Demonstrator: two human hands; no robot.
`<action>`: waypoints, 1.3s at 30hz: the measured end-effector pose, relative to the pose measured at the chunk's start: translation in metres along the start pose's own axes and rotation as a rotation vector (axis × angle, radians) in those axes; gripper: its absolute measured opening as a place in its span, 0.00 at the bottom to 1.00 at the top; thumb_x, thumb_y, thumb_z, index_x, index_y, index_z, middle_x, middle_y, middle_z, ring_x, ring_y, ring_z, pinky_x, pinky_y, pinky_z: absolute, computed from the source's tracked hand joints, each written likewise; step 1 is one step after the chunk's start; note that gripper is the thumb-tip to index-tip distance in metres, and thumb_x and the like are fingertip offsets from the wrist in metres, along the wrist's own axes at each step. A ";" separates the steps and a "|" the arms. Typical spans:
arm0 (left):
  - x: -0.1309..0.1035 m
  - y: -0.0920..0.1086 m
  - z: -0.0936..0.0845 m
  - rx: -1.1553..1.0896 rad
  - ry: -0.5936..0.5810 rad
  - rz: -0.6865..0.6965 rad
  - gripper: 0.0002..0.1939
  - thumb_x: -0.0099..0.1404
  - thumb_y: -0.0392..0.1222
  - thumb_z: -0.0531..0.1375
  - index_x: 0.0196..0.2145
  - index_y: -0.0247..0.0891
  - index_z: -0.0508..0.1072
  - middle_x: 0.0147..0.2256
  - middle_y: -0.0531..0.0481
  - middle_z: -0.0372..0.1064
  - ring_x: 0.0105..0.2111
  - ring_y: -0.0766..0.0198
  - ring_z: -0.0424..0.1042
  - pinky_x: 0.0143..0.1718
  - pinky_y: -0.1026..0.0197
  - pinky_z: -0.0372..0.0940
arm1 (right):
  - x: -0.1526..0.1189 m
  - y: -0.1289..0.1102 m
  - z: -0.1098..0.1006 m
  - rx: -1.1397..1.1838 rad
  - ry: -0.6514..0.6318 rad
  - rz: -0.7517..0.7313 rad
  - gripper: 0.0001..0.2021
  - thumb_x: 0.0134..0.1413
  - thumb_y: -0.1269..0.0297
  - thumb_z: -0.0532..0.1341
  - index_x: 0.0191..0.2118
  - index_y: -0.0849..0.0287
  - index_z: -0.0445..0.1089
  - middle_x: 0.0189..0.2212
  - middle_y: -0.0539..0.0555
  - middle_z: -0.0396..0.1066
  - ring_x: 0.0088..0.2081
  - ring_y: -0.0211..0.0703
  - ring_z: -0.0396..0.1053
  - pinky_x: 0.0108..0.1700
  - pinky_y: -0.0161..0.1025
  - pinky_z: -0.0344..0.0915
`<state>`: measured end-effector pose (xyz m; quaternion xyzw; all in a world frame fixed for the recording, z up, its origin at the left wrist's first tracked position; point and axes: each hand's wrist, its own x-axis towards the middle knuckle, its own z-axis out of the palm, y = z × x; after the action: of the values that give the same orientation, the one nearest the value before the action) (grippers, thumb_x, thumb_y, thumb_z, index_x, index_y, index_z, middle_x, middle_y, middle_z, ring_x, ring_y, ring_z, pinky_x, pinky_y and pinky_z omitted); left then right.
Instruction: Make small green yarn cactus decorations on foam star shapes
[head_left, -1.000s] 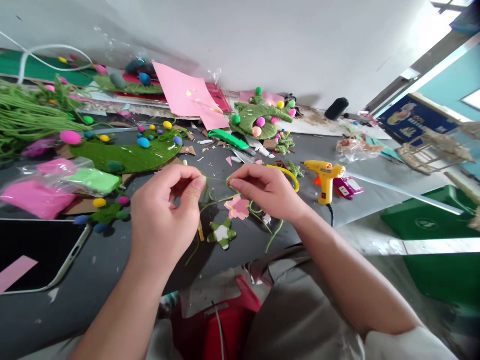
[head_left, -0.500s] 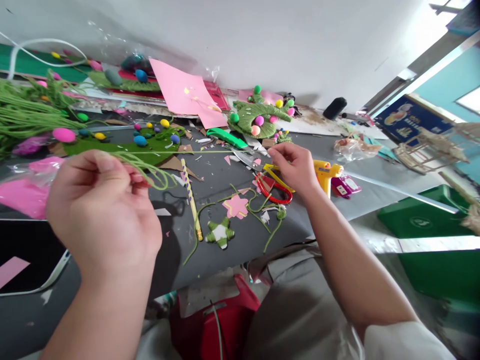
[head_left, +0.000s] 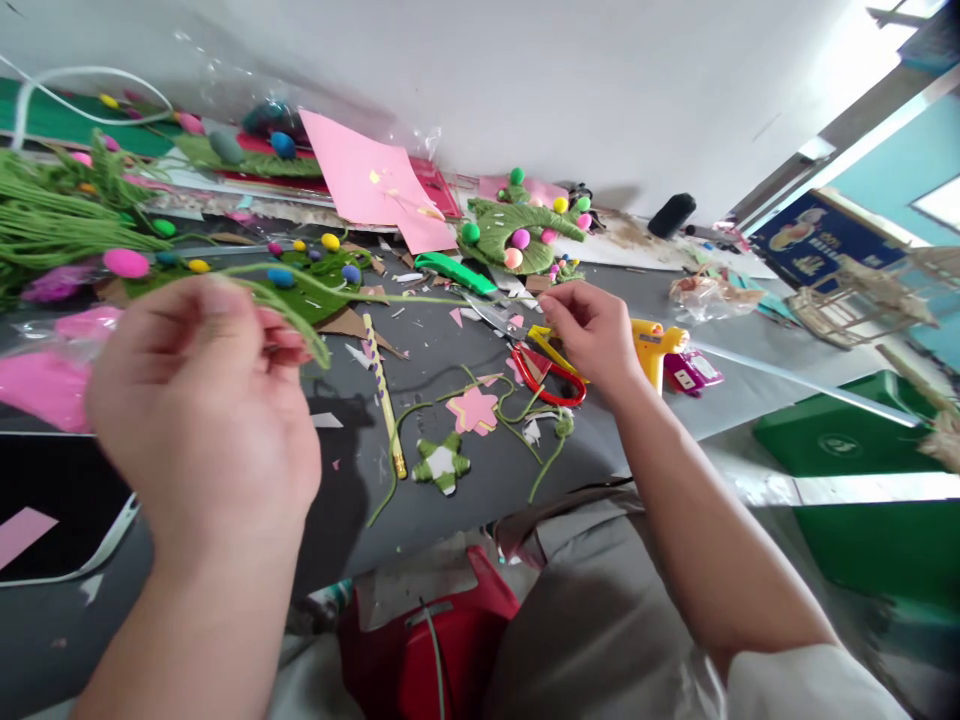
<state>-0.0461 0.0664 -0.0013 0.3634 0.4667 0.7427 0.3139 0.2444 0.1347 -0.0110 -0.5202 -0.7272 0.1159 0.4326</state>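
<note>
Green yarn (head_left: 409,298) spans the air between my two hands, sagging slightly near the left. My left hand (head_left: 214,400) is closed in a pinch on it, with a loop hanging past the fingers. At the other end, my right hand (head_left: 589,330) pinches the strand between thumb and fingertips. Below lie a star partly wrapped in green yarn (head_left: 441,464), a pink paper star (head_left: 474,411) and a pencil (head_left: 385,400). Red-handled scissors (head_left: 551,380) rest just under my right hand, near a green utility knife (head_left: 454,271).
A yellow glue gun (head_left: 654,345) stands right of my right hand. Wrapped green shapes with coloured pom-poms (head_left: 517,238) and pink paper (head_left: 360,180) lie along the wall. A tablet-like black device (head_left: 60,500) is at the left. Paper scraps and yarn ends litter the table.
The yarn between my hands has gone from taut to slightly slack, and the loop at my left hand has shifted. Both hands stay in nearly the same place.
</note>
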 end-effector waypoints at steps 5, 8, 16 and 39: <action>-0.032 -0.001 0.018 0.253 -0.306 0.035 0.11 0.65 0.40 0.69 0.45 0.42 0.81 0.39 0.50 0.79 0.37 0.61 0.76 0.41 0.55 0.71 | -0.018 -0.045 0.010 0.188 -0.207 -0.100 0.05 0.64 0.63 0.65 0.39 0.58 0.77 0.30 0.49 0.75 0.29 0.35 0.66 0.32 0.36 0.63; -0.041 -0.007 0.020 0.500 -0.550 0.205 0.18 0.62 0.41 0.71 0.50 0.43 0.80 0.43 0.48 0.79 0.40 0.56 0.77 0.43 0.54 0.70 | -0.027 -0.065 0.013 0.233 -0.308 -0.152 0.05 0.66 0.64 0.64 0.40 0.58 0.77 0.34 0.50 0.77 0.31 0.35 0.68 0.33 0.35 0.65; -0.041 -0.010 0.019 0.610 -0.570 0.384 0.08 0.66 0.31 0.64 0.35 0.43 0.80 0.32 0.52 0.77 0.32 0.60 0.74 0.35 0.58 0.64 | -0.028 -0.062 0.012 0.109 -0.361 -0.283 0.07 0.69 0.62 0.62 0.41 0.56 0.77 0.34 0.51 0.77 0.34 0.39 0.70 0.39 0.39 0.68; -0.042 -0.013 0.015 0.561 -0.457 0.357 0.05 0.68 0.36 0.65 0.36 0.44 0.82 0.35 0.54 0.79 0.32 0.63 0.73 0.35 0.59 0.64 | -0.017 -0.011 -0.002 0.048 -0.162 -0.155 0.07 0.66 0.65 0.63 0.43 0.53 0.81 0.51 0.56 0.79 0.55 0.50 0.76 0.62 0.53 0.70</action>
<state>-0.0095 0.0445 -0.0192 0.6661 0.4990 0.5295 0.1642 0.2396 0.1146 -0.0116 -0.4407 -0.7949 0.1413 0.3924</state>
